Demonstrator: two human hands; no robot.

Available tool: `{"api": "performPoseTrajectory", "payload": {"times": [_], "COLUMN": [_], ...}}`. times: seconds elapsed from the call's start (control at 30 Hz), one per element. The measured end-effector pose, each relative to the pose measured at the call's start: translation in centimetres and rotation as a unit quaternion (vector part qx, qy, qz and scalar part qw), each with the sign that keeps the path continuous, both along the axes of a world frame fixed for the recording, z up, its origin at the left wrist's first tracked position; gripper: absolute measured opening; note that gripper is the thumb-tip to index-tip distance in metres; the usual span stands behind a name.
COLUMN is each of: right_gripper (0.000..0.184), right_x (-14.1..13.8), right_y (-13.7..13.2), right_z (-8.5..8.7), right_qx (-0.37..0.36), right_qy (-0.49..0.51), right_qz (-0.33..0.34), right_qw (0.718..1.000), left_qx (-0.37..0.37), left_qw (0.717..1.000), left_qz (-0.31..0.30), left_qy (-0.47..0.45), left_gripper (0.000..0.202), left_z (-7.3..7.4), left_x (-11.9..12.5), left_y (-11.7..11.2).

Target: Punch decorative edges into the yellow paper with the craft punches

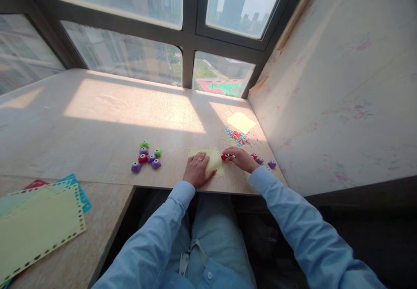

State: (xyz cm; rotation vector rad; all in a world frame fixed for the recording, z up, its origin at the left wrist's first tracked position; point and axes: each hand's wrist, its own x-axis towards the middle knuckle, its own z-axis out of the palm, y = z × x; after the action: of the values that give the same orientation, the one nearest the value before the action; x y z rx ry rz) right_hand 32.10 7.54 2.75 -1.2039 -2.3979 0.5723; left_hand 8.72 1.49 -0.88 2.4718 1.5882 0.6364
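From where I stand, the person's left hand point(197, 169) lies flat with its fingers a little spread, pressing a small pale yellow sheet point(213, 156) to the bench point(107, 145) close to its near edge. The right hand point(241, 157) is closed about a small red punch point(224, 156), which sits at the sheet's right side. Behind that hand, toward the bench's right edge, are a few more punches, a purple one point(271, 164) nearest the corner. Farther back along that edge, red and blue confetti point(239, 137) lies scattered just in front of another yellow piece of paper point(241, 121). Left of the sheet, well apart from it, a cluster of green, purple and red punches point(142, 158) stands inward from the near edge. Larger sheets with punched borders point(42, 219) overlap at the near left corner.
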Motion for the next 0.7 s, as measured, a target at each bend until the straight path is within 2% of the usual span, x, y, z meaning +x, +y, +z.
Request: {"api": "performPoseTrajectory", "payload": {"times": [0.47, 0.7], "right_gripper": [0.037, 0.033], "right_x": [-0.38, -0.66], "right_y": [0.41, 0.34], "right_z": [-0.19, 0.16], "right_qx": [-0.014, -0.033], "right_qy": [-0.021, -0.041], "right_qz": [0.028, 0.035], "right_qw": [0.999, 0.998], "left_qx": [-0.007, -0.008], "left_qw": [1.0, 1.0], "left_qz": [-0.006, -0.01], "left_qy": [-0.009, -0.003], "left_gripper": [0.05, 0.054], "left_z": [-0.18, -0.16], "left_x": [-0.07, 0.0], "left_y": [0.03, -0.07]}}
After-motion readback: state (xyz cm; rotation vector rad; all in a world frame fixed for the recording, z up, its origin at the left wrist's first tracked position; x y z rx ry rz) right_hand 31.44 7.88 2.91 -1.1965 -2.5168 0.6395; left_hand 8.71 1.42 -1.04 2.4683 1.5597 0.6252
